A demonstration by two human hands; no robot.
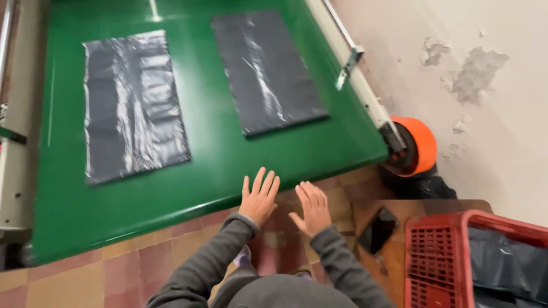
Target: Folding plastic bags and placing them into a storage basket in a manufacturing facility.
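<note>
Two flat black plastic bags lie on a green conveyor belt [217, 165]: one bag [132, 105] at the left, the other bag [267, 71] further back at the right. My left hand [260, 197] and my right hand [311, 208] hover side by side just off the belt's near edge, palms down, fingers spread, holding nothing. Both arms wear grey sleeves. Neither hand touches a bag; the right bag's near edge is the closest.
A red plastic crate [436, 256] lined with black plastic stands at the lower right. An orange roller wheel [419, 145] sits at the belt's right corner by a peeling white wall. A dark flat object [377, 228] rests on a brown surface. Tiled floor lies below.
</note>
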